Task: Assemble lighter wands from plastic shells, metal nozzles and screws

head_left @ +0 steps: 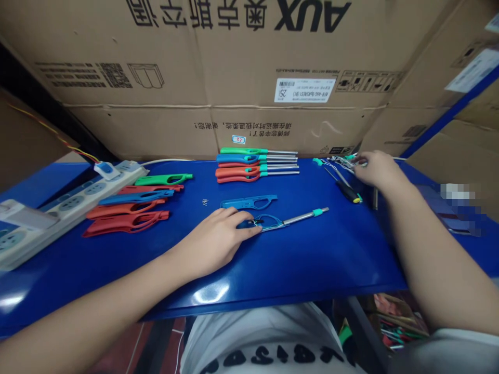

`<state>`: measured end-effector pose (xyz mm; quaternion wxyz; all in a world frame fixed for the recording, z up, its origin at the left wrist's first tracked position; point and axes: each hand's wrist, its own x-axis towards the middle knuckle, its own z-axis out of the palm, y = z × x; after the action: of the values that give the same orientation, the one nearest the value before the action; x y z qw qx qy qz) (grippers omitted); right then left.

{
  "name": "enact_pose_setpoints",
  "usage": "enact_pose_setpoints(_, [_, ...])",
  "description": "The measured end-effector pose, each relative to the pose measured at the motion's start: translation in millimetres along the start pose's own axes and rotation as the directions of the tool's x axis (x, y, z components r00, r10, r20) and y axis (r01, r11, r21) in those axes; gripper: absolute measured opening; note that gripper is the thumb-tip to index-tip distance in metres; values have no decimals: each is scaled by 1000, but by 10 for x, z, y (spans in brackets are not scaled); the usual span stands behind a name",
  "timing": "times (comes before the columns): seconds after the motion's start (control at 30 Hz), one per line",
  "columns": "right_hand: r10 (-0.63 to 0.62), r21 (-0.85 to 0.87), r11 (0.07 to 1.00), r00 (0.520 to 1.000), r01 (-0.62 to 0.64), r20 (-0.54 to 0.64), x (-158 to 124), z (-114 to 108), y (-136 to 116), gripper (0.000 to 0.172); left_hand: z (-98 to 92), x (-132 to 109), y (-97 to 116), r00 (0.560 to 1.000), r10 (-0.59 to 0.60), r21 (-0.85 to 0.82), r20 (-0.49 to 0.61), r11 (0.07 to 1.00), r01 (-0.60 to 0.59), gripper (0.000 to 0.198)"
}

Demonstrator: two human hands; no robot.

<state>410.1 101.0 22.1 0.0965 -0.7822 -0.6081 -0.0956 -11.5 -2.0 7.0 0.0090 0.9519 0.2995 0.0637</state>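
A: Landmark?
B: Loose blue shell [242, 202], lying mid-bench [312, 270].
A: Left hand [218, 236]?
B: Near side of the shell. Grip pinched on the handle end of a blue lighter half [288, 222]; its metal tube points right, wires showing at the handle.
A: Right hand [378, 169]?
B: Well right of the shell, farther back, at a heap of wired parts [341, 161]. Fingertips partly hidden; can't tell if that grip is closed on anything.
A: Others?
B: Screwdriver [346, 189] right of the shell. Small screws [205, 202] just left; coloured handles [136, 197] farther left. Stacked lighters [238, 158] behind.
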Motion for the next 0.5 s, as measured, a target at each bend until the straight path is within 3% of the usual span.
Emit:
enact_pose_setpoints(0.1, [7, 36, 999, 998, -5, -57, 25, 58, 38, 38, 15, 2, -14, 1000, 1, -32, -11, 999, -2, 43])
enact_pose_setpoints(0.23, [-106, 102, 988, 991, 114, -79, 15, 168, -85, 47, 32, 2, -26, 1000, 0, -69, -28, 998, -2, 43])
enact_pose_setpoints(0.37, [-293, 74, 953, 956, 294, -20, -20, 313, -271, 52, 48, 11, -28, 999, 6, -104, -39, 995, -10, 42])
enact_pose_setpoints(0.5, [-349, 30, 937, 934, 347, 82, -36, 418, -381, 54, 59, 22, -34, 998, 13, -127, -63, 992, -21, 41])
